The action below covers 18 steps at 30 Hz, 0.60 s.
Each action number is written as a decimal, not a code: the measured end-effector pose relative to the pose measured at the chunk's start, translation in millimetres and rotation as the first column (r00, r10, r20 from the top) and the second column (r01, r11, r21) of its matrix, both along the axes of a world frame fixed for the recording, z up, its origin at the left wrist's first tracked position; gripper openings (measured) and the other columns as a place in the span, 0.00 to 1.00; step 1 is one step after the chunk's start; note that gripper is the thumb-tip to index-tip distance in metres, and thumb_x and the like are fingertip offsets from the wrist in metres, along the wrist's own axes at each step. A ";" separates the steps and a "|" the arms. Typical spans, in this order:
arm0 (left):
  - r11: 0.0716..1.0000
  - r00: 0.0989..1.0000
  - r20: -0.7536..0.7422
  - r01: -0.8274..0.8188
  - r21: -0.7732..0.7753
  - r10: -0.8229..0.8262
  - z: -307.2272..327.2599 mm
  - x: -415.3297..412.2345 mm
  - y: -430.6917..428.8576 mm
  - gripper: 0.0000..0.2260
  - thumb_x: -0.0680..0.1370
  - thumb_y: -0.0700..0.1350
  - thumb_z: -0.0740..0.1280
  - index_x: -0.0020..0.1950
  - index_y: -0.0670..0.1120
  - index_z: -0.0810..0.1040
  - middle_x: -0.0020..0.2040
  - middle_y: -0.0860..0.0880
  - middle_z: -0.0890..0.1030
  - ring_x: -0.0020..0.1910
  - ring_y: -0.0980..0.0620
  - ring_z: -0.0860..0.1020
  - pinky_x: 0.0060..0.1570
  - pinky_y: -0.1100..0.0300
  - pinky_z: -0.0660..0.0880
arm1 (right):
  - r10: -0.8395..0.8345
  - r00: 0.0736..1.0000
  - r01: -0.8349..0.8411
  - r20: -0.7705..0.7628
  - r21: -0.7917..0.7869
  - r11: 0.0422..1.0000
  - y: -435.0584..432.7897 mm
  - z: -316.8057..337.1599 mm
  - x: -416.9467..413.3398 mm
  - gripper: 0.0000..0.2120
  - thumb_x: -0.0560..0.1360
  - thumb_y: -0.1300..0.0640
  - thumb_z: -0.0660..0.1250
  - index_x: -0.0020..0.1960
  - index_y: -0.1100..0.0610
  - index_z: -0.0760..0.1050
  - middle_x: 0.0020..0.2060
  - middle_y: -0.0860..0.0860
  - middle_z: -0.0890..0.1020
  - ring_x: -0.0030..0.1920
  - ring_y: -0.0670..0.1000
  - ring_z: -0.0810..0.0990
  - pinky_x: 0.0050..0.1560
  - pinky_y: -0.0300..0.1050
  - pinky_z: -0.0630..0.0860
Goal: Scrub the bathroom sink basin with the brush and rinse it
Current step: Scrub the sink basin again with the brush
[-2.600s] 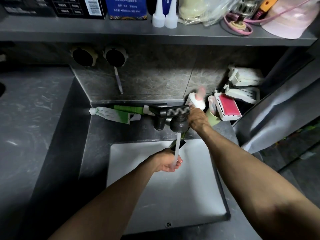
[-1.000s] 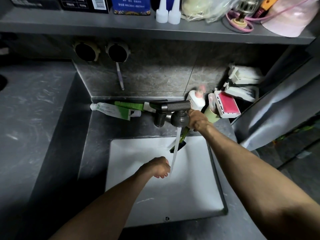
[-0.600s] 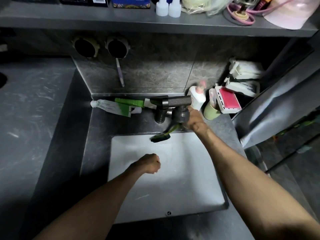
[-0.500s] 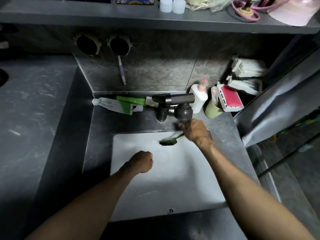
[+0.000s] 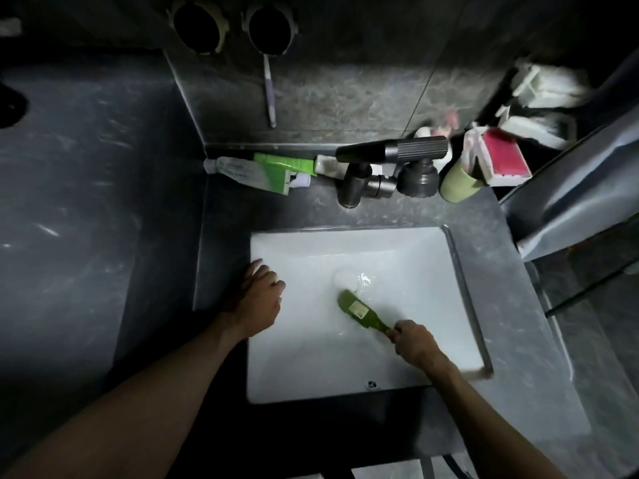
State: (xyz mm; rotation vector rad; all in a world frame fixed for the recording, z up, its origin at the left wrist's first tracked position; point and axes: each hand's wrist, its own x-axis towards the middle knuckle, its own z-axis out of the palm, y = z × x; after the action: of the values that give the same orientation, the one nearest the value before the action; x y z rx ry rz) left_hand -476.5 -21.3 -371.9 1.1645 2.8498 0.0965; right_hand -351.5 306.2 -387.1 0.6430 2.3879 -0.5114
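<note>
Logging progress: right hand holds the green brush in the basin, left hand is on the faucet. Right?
Not quite. The head view shows the left hand at the left edge of the basin, away from the faucet. The right hand does hold the green brush in the basin.

Dim light falls mostly on the white basin (image 5: pixel 311 368), the one bright surface, which is slightly blown out and has a glint of water beside the brush (image 5: pixel 359 311). The brush itself is sharp. The dark counter (image 5: pixel 86 202) and wall (image 5: pixel 345 98) fade to near black at the left and top, and shadow deepens toward the lower left corner. Blur smears the racks (image 5: pixel 539 91) and bottle (image 5: pixel 449 119) at upper right. Wide-angle distortion bows the straight edges near the borders.
</note>
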 end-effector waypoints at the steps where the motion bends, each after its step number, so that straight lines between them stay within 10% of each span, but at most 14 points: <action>1: 1.000 1.000 0.000 -0.006 0.029 0.006 0.8 1.0 -0.9 0.07 0.75 0.47 0.60 0.40 0.49 0.76 0.41 0.50 0.76 0.48 0.45 0.76 0.74 0.44 0.64 | 0.005 1.000 -0.005 -0.004 0.050 0.999 3.7 1.4 -2.6 0.12 0.81 0.48 0.61 0.48 0.56 0.75 0.50 0.57 0.83 0.51 0.60 0.81 0.47 0.48 0.75; 11: 0.954 0.992 -0.072 -0.075 0.291 0.100 -5.3 2.1 -7.0 0.09 0.77 0.43 0.63 0.37 0.47 0.76 0.38 0.49 0.76 0.48 0.45 0.76 0.76 0.44 0.62 | 0.105 0.992 -0.113 -0.075 -0.109 0.988 -46.9 -21.0 -38.8 0.08 0.81 0.53 0.59 0.50 0.54 0.75 0.46 0.54 0.81 0.47 0.57 0.79 0.44 0.43 0.72; 18: 0.976 0.985 -0.123 -0.096 0.195 0.121 -13.0 4.1 -4.3 0.09 0.75 0.43 0.65 0.34 0.49 0.75 0.36 0.50 0.78 0.47 0.48 0.77 0.77 0.45 0.59 | 0.226 0.947 -0.238 -0.228 -0.026 0.971 -62.5 -31.3 -87.5 0.12 0.82 0.48 0.57 0.57 0.54 0.74 0.51 0.56 0.82 0.50 0.60 0.80 0.47 0.47 0.73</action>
State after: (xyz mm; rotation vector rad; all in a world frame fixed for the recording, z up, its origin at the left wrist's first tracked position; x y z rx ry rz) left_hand -472.4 -25.6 -385.0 1.0825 3.0804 0.3115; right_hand -439.0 243.7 -418.4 0.2853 2.6068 -0.5673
